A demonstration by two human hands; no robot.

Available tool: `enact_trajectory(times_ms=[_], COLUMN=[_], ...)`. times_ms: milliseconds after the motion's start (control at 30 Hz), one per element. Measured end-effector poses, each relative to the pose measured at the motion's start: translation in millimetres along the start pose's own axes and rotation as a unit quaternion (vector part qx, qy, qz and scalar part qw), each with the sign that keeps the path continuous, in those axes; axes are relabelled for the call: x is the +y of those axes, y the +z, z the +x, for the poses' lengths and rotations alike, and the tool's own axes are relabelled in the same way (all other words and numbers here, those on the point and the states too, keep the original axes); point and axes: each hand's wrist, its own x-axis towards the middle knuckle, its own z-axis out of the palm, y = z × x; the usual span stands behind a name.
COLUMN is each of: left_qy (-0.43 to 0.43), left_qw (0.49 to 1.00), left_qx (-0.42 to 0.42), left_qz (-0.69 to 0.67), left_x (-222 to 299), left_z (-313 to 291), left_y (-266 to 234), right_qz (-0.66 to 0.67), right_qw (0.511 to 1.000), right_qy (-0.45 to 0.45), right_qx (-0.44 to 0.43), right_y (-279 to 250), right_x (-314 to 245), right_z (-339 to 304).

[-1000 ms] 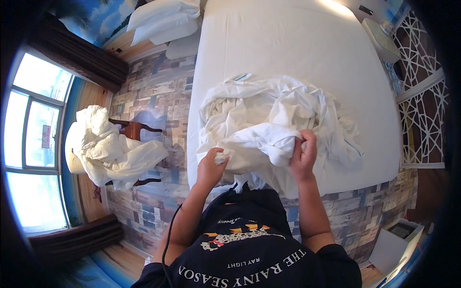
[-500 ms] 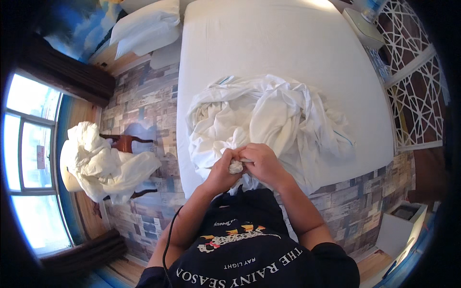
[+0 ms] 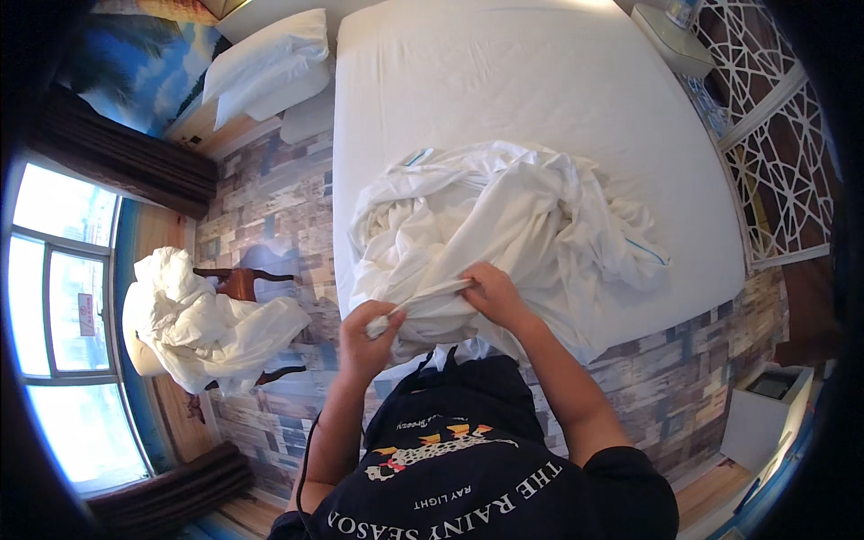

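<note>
A crumpled white duvet cover with short blue-green edge marks lies heaped on the near half of the bed. My left hand is closed round a gathered bit of its near edge, and a small bunch of cloth pokes out by the thumb. Farther right, my right hand pinches the same edge. Between both hands the fabric runs in a taut, slanting fold. The cloth's near part hangs close to my body, and what lies under the heap is hidden.
Left of the bed, a chair with dark wooden legs carries a bundled white quilt. Stacked white pillows rest at the far left. A pale bedside cabinet and white lattice screen stand right; a white bin-like box sits near right.
My hands, close together before, have moved apart. The left went left and slightly nearer me, the right a little right. The edge between them is now stretched out.
</note>
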Motion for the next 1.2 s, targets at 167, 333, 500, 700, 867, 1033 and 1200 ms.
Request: enact_trajectory(times_ms=[167, 333, 500, 700, 867, 1033, 1200], left_qy=[0.041, 0.088, -0.088, -0.203, -0.124, -0.006, 0.042], left_qw=[0.983, 0.951, 0.924, 0.946, 0.979, 0.999, 0.992], left_qx=[0.045, 0.036, 0.187, 0.205, 0.116, -0.01, -0.118], left_qz=[-0.175, -0.295, -0.321, -0.147, -0.113, -0.045, 0.03], left_x=[8.0, 24.2, 4.3, -33.0, -32.2, -1.1, 27.0], left_z=[-9.0, -12.8, -8.4, 9.1, 22.2, 31.2, 32.7], left_y=[-33.3, -63.3, -88.4, -58.2, -16.4, 10.8, 41.8], right_qz=[-0.083, -0.152, -0.009, 0.01, -0.056, -0.012, 0.011], right_qw=[0.989, 0.982, 0.996, 0.974, 0.986, 0.984, 0.996], right_qy=[0.071, 0.002, 0.074, -0.118, 0.007, 0.08, 0.073], right_qx=[0.096, 0.113, 0.04, 0.191, 0.155, 0.158, 0.053], right_y=[13.9, 11.9, -46.5, -123.4, -104.8, -69.0, -38.8], right_x=[38.4, 63.7, 40.4, -116.8, -74.1, -81.6, -88.9], right_z=[18.8, 37.8, 43.9, 53.5, 44.3, 30.8, 24.0])
